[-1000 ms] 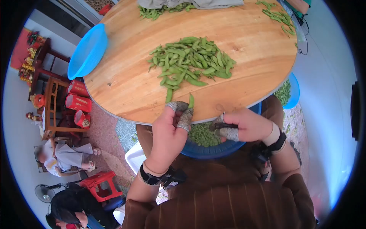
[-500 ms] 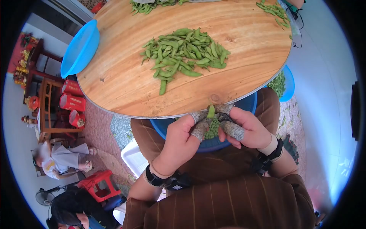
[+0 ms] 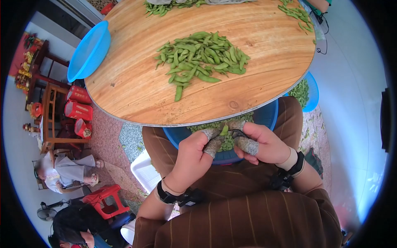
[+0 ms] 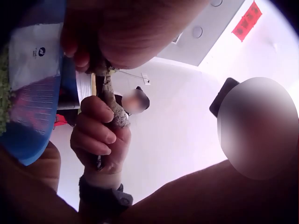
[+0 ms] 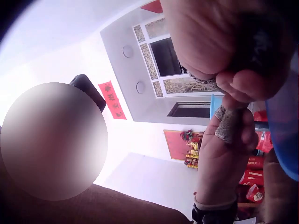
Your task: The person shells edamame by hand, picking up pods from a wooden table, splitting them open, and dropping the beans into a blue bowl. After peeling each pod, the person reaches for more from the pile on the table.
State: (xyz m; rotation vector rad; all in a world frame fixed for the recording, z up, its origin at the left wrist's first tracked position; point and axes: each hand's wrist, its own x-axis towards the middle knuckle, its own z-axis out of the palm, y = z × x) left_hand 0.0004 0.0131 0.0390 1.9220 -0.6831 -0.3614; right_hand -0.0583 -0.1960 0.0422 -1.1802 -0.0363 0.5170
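Note:
Over a blue basin (image 3: 269, 116) of shelled green beans (image 3: 227, 145), my two hands meet in the head view. My left hand (image 3: 191, 152) pinches a green soybean pod (image 3: 224, 130) between its wrapped thumb and finger. Right beside the pod are the wrapped fingertips of my right hand (image 3: 268, 144). In the left wrist view the right hand's (image 4: 99, 133) other fingers curl inward. Dark material shows between its fingers and in its palm; I cannot tell its kind. A heap of pods (image 3: 202, 56) lies on the round wooden table (image 3: 136, 82).
The table's edge runs just beyond my hands. A light blue basket (image 3: 89, 51) stands at its left rim, and a blue bowl of pods (image 3: 301, 93) is low on the right. A white tray (image 3: 144, 171), a red stool (image 3: 108, 201) and two people are at the left.
My left hand has drawn back from the table edge with a pod, moving right to the right hand over the basin. In the last half second both hands have sunk slightly lower.

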